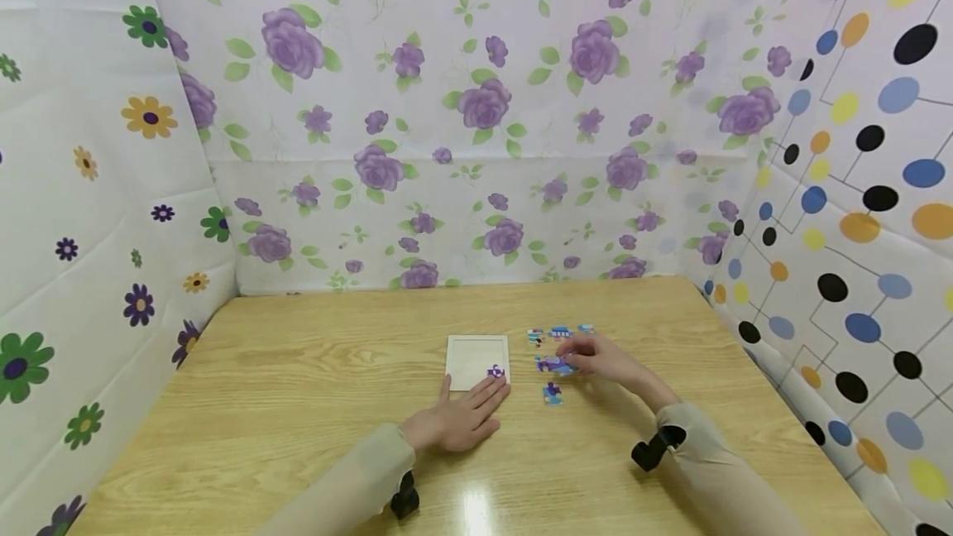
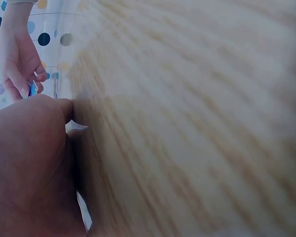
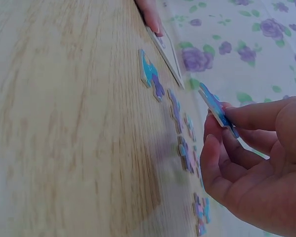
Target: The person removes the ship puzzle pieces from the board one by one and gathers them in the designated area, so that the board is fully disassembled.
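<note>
My right hand (image 1: 603, 360) pinches a blue and purple jigsaw piece (image 3: 214, 106) between thumb and fingers. In the right wrist view this piece is tilted and raised above the table. Below that hand in the head view lie loose purple-blue pieces (image 1: 549, 364). My left hand (image 1: 463, 420) lies with its fingers extended over the near edge of a white square puzzle tray (image 1: 478, 337), thumb at the tray's left side. One purple piece (image 1: 495, 370) sits in the tray's near right corner, right at the left fingertips.
Another loose piece (image 1: 553, 394) lies nearest to me, right of the tray. Farther back are several more pieces (image 1: 560, 332) in a row. The wooden table (image 1: 313, 354) ends at a flowered cloth (image 1: 484, 189) behind, with patterned cloths at both sides.
</note>
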Demonstrator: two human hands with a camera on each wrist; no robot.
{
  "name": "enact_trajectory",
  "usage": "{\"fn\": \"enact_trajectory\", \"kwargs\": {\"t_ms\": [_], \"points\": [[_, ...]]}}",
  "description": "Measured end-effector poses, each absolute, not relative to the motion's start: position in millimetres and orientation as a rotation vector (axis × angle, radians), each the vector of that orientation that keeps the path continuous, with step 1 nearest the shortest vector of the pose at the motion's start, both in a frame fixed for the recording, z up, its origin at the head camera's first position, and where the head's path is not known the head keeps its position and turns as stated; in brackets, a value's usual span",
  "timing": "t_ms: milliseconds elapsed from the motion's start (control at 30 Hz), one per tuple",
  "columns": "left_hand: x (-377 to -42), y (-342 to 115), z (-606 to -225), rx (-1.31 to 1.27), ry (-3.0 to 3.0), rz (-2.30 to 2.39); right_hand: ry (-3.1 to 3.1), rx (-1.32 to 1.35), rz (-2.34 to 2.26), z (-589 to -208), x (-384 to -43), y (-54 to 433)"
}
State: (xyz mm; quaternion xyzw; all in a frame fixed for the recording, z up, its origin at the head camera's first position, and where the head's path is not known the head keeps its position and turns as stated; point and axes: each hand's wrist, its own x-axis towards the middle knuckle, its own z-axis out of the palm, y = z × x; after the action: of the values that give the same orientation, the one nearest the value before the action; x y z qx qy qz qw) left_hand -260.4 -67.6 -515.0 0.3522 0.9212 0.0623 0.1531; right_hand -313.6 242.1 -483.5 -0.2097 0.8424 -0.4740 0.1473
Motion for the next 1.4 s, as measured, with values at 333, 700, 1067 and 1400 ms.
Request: {"fn": "enact_trajectory", "kwargs": {"t_ms": [333,700,1067,1400], "points": [[-263.2,-68.2,-521.9,1.012,2.647,0.195,2.413,-0.588,-1.334,-498.2,-316.1,261.8],[-265.8,-68.8,-529.1,1.034,2.646,0.219,2.46,-0.601,-1.232,-501.8,-306.5,270.4],[-263.5,-69.0,-526.0,1.026,2.653,0.203,2.569,-0.761,-1.073,-499.5,-302.9,264.1],[-262.7,-68.4,-525.7,1.025,2.665,0.197,2.682,-0.71,-0.987,-500.7,-301.9,262.3]]}}
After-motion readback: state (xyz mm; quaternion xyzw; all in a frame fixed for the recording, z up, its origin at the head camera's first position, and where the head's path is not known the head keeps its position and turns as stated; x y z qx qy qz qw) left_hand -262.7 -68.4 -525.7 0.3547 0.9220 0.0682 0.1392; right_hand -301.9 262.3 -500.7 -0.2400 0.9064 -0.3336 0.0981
